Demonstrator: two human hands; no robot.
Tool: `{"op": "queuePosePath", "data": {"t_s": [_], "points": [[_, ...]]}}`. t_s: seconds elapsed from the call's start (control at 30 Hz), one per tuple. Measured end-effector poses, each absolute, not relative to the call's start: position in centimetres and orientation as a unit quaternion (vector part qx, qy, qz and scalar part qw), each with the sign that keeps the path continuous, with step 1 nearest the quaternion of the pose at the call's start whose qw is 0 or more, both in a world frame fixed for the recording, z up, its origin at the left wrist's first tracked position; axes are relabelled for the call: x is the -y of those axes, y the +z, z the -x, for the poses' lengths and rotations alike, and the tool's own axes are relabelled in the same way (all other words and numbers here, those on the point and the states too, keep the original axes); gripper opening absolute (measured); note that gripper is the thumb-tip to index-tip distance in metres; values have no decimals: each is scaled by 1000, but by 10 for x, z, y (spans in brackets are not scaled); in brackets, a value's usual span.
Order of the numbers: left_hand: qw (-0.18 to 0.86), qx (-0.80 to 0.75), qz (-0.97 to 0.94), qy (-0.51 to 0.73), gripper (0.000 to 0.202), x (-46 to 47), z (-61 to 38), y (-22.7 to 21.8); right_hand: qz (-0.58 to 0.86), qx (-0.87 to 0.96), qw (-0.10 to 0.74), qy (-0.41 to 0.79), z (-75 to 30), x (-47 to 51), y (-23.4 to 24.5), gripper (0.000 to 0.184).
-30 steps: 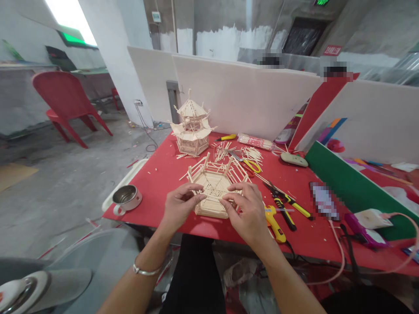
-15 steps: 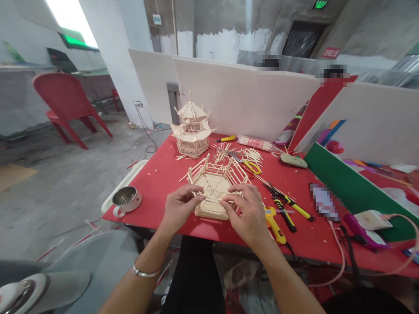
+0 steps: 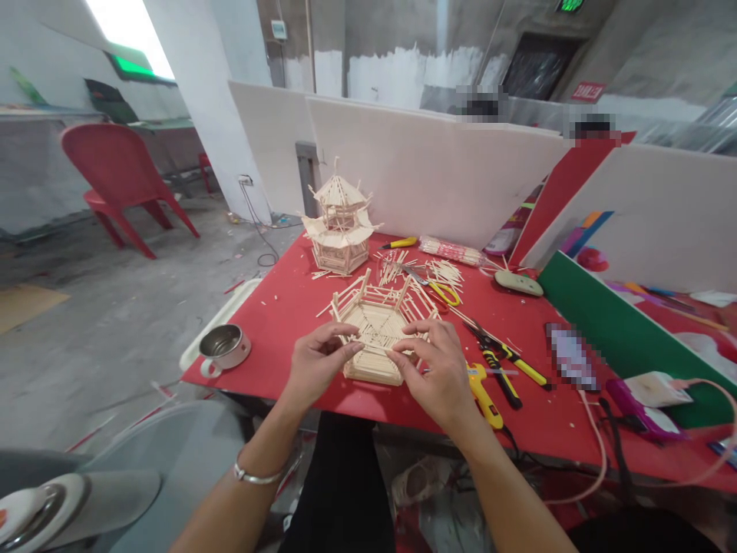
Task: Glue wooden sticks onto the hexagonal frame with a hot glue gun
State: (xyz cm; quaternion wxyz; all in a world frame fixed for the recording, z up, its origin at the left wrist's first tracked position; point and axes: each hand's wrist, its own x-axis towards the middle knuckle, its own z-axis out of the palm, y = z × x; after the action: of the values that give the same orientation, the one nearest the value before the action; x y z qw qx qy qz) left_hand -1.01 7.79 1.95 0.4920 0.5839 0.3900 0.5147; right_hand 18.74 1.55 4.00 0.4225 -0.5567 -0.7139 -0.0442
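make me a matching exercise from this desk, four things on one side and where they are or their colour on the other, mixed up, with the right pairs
1. mug
2. glue gun
3. thin stick
4. tower model

A. pinched between left hand and right hand
B. near the table's far left corner
C. near its front left corner
D. yellow

Pairs: 1-C, 2-D, 3-A, 4-B

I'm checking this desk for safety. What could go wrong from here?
The thin stick pinched between the left hand and right hand might snap if pressed hard. The glue gun lies close beside the right hand, so a sideways move could knock it. The cup stands near the table edge, so a bump might tip it off.
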Motion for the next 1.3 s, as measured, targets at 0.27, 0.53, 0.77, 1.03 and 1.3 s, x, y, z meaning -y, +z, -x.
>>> {"op": "queuePosePath", "data": {"t_s": [0.27, 0.53, 0.77, 1.03, 1.3], "points": [[483, -384, -595, 515, 25, -78, 12, 17, 553, 717, 422, -40, -187, -15, 41, 7], [474, -385, -602, 515, 25, -76, 11, 19, 550, 716, 428, -42, -187, -15, 40, 6], [470, -384, -606, 515, 27, -78, 13, 16, 543, 718, 434, -38, -187, -16, 39, 5], [472, -383, -604, 516, 28, -78, 13, 15, 543, 718, 434, -38, -187, -16, 40, 4], [485, -396, -591, 508, 33, -78, 13, 12, 544, 718, 434, -36, -186, -16, 41, 6]]}}
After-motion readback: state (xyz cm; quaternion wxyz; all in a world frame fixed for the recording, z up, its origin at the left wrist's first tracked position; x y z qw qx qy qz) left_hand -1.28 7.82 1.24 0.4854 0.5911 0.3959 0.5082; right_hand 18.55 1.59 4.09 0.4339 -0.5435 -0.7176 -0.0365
